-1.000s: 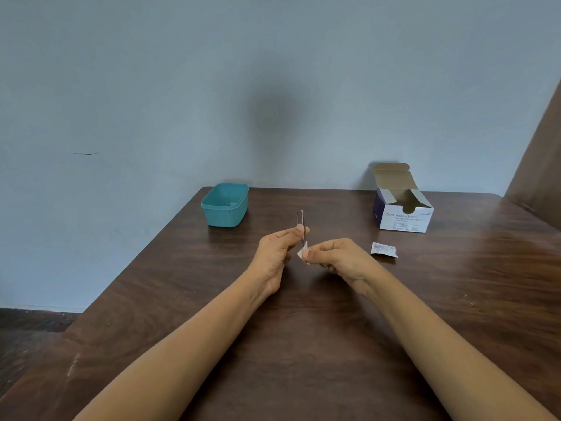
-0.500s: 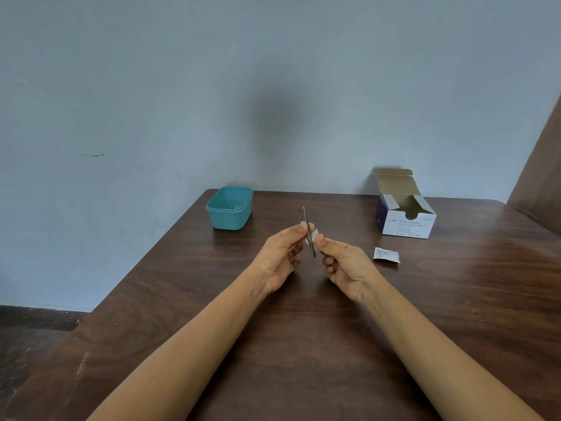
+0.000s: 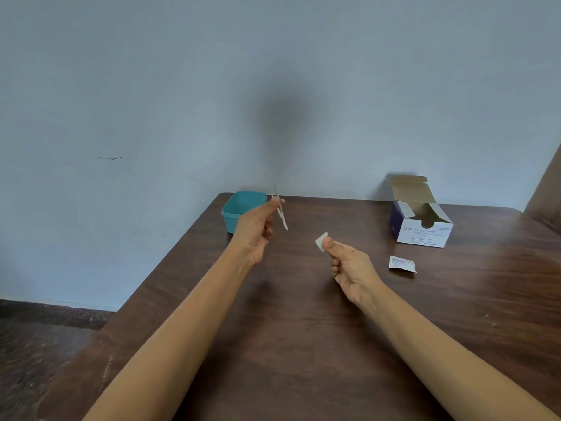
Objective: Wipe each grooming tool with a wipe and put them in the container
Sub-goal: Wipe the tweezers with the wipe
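My left hand (image 3: 256,230) pinches a thin metal grooming tool (image 3: 281,213) between thumb and fingers, holding it above the table just right of the teal container (image 3: 239,205). The tool stands nearly upright, its tip slanting down to the right. My right hand (image 3: 349,267) pinches a small white wipe (image 3: 321,241) at its fingertips, a hand's width to the right of the tool and apart from it. The container sits at the table's far left corner, partly covered by my left hand.
An open box of alcohol swabs (image 3: 423,226) stands at the back right of the brown wooden table (image 3: 303,344). A torn swab wrapper (image 3: 402,264) lies in front of it. The table's left edge drops to a dark floor. A wall rises behind.
My hands have parted. The left hand carried the tool left and away toward the teal container, and the right hand drew the wipe off the tool to the right.
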